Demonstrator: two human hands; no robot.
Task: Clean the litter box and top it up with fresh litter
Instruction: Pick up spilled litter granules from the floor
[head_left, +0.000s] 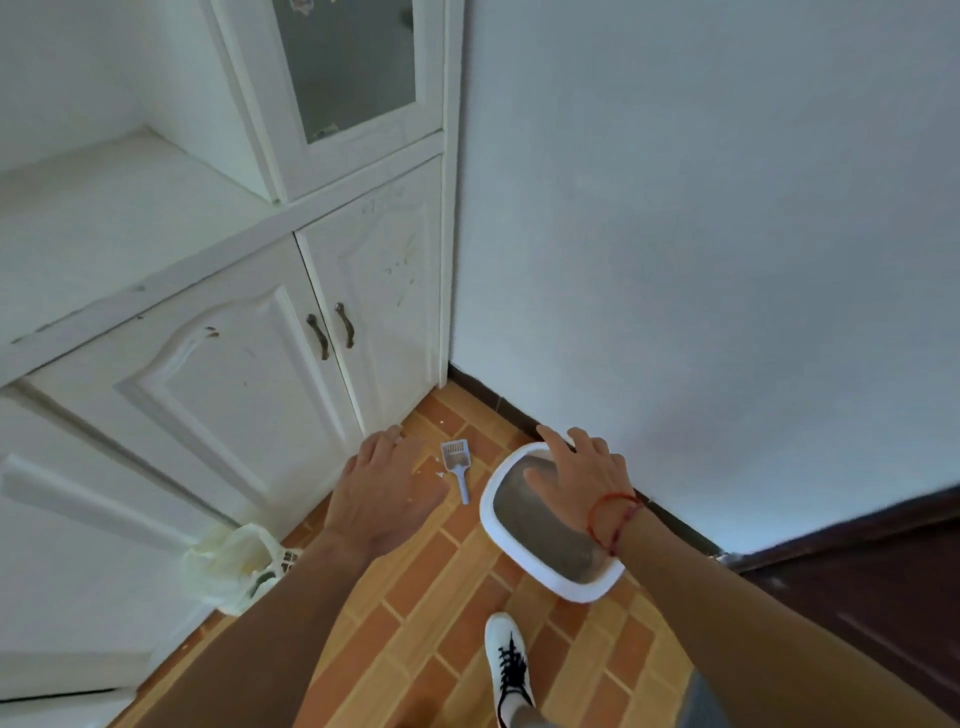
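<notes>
The scoop (456, 467) lies flat on the floor (426, 597), in the gap between the cabinet (218, 415) and the box (582, 590). Its long axis runs near to far: slotted head toward the corner, handle toward us and angled slightly right. The box sits just right of the scoop, against the wall (675, 260), and grey litter shows inside its white rim.

Both hands are spread with straight fingers and grip nothing. In the picture, the left hand (387, 488) appears just left of the scoop and the right hand (582, 478) overlaps the far end of the box. We cannot tell from this single overhead view whether the right hand touches the rim or hangs above it.

We judge the left hand the nearer one for the pickup. The handle points back toward us, so the reach goes down and slightly right, to take the handle end. A lined bin (234, 566) stands at the cabinet, left of both hands.
</notes>
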